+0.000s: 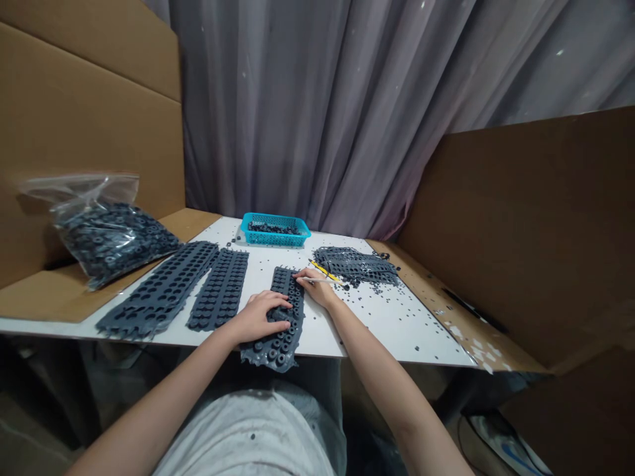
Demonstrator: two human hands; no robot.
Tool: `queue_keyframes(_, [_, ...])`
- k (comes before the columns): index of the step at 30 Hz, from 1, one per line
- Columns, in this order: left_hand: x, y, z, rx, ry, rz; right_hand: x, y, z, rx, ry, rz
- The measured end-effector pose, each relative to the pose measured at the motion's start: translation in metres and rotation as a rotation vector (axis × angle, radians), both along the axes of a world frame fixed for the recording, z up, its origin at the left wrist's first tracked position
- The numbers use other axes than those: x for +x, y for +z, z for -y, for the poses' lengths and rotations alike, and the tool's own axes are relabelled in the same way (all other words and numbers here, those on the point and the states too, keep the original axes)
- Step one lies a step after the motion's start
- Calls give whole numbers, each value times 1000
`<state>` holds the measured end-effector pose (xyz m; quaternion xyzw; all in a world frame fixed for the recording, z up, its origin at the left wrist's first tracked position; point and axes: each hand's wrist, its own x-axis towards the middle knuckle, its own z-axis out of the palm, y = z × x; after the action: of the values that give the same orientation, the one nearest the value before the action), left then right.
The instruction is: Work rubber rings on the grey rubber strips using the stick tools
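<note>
A dark grey rubber sheet of moulded round parts point(281, 345) lies in front of me, its near end jutting past the table edge. My left hand point(265, 314) rests on it with the fingers stretched out, pressing on the left and middle part. Near the far right edge of the sheet, my right hand point(316, 285) pinches a thin white stick point(325, 281); its tip by the fingers is too small to make out. Just beyond that hand, a yellow tool point(325, 270) lies on the table.
Two more grey sheets point(221, 291) point(163, 287) lie to the left, beside a clear bag of dark parts point(116, 241). A blue basket point(275, 239) with small dark pieces stands at the back. Punched-out sheets point(354, 264) and scattered bits lie right. Cardboard walls point(516, 231) flank the table.
</note>
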<state>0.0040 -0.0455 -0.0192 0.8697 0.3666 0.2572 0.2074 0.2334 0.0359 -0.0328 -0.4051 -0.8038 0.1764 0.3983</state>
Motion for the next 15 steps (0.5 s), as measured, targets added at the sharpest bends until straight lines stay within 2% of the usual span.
queue_keyframes(8, [1,2,1,-4,-2,5,-6,3,-11,33,-120,100])
queue_keyframes(13, [1,3,2,-9,0,4,-2,3,-16,34,-221,35])
queue_keyframes(15, [0,3,2,-10,1,3,0,3,-16,25,-222,-9])
